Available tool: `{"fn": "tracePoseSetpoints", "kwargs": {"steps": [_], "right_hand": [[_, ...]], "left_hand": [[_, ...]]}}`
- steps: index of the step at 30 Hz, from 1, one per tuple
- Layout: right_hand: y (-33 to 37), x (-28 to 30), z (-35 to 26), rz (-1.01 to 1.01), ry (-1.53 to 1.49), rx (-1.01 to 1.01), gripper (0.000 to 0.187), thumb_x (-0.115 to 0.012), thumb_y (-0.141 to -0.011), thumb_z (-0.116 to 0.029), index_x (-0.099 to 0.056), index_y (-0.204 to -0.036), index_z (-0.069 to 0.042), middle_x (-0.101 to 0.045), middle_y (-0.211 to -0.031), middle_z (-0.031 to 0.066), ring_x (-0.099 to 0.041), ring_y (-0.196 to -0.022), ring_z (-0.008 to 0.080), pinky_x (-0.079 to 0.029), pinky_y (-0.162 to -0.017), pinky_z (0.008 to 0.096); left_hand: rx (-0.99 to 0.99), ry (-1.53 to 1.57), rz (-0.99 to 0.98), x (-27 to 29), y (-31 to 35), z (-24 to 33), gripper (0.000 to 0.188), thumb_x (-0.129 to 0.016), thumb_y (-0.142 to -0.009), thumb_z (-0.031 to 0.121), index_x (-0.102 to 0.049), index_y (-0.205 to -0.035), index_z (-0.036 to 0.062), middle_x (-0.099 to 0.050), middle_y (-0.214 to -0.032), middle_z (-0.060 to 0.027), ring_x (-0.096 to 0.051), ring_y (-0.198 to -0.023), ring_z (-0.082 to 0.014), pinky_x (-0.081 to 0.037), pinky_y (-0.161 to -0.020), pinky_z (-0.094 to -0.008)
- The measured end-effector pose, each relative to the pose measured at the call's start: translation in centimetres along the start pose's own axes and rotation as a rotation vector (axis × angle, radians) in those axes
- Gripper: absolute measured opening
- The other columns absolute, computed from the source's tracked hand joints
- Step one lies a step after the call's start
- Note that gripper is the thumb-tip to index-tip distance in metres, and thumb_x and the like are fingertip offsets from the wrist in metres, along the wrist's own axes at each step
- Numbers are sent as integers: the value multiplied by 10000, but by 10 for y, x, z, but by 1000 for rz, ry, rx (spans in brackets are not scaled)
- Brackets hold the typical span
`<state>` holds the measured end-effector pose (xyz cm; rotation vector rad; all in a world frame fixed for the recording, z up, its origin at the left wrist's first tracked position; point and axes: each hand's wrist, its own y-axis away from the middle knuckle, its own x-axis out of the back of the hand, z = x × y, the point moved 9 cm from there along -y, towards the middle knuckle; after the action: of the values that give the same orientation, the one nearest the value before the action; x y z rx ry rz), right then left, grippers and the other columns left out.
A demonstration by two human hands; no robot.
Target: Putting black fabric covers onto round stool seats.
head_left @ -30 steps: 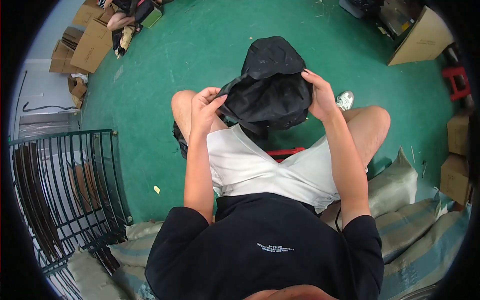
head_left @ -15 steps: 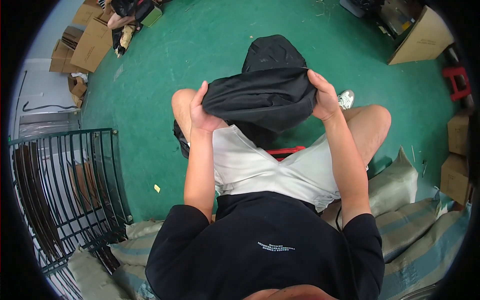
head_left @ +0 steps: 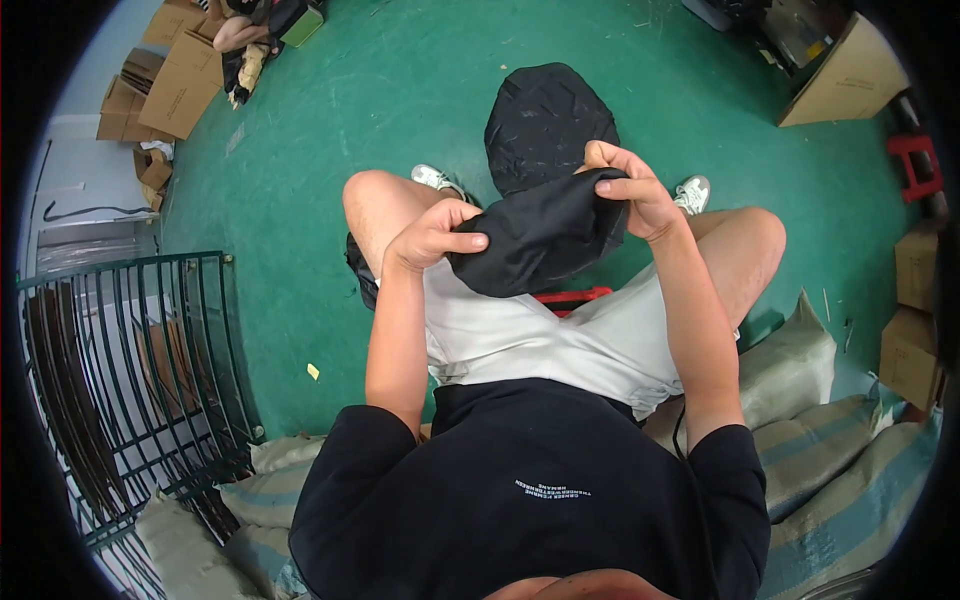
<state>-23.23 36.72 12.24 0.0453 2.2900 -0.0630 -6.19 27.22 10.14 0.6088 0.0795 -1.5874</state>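
Note:
Between my hands is a piece of limp black fabric (head_left: 540,235), gathered and folded, its exact kind unclear. My left hand (head_left: 432,236) pinches its left end, thumb on top. At the upper right end my right hand (head_left: 638,190) grips it between thumb and fingers. Just beyond lies a rounded, flat black fabric piece (head_left: 550,125) with a creased surface, partly covered by the held fabric. Below the held fabric, between my legs, part of a red object (head_left: 572,303) shows; the rest is hidden.
I sit above a green floor (head_left: 330,120), with woven sacks (head_left: 800,370) around me. A dark metal rack (head_left: 150,370) stands left. Cardboard boxes (head_left: 185,85) are at the far left, and a red stool (head_left: 915,168) is at the right. Another person's leg (head_left: 240,35) shows at the far left.
The black fabric went from spread wide to bunched and narrower, and tilted. My left hand moved inward to the right; both hands now pinch it with thumbs on top. More of the rounded piece shows.

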Motion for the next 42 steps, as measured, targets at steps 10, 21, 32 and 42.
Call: {"fn": "tracePoseSetpoints", "kwargs": {"steps": [10, 21, 32, 42], "right_hand": [[3, 20, 26, 152, 196, -287, 344, -669, -794, -129, -570, -1093, 8, -646, -1005, 51, -608, -920, 124, -472, -846, 259], [27, -20, -12, -281, 1, 7, 585, -791, -642, -99, -511, -1123, 80, -632, -997, 74, -610, -918, 147, -449, -846, 253], [19, 4, -26, -6, -408, 179, 424, -524, -882, -57, -441, -1271, 88, -588, -1188, 219, -639, -1026, 287, -528, -920, 395], [14, -18, -3, -143, -46, -124, 553, -677, -819, -118, -462, -1283, 91, -591, -1220, 163, -590, -1108, 195, -451, -977, 311]], "left_hand": [[-656, 547, 160, 12, 12, 33, 462, -585, -922, 302, -557, -1214, -55, -611, -1202, -194, -592, -1117, -310, -443, -994, -421], [-776, 715, -27, 15, 8, 42, 437, -424, -998, 309, -546, -1246, -30, -570, -1267, -215, -561, -1164, -364, -420, -1028, -493], [-558, 867, -186, -42, -25, 22, 740, -574, -874, 469, -389, -1392, -26, -451, -1396, -220, -473, -1267, -344, -368, -1076, -464], [-870, 933, -162, -22, -8, 68, 586, -577, -803, 158, -449, -1341, -38, -482, -1372, -207, -466, -1274, -351, -359, -1086, -486]]}}
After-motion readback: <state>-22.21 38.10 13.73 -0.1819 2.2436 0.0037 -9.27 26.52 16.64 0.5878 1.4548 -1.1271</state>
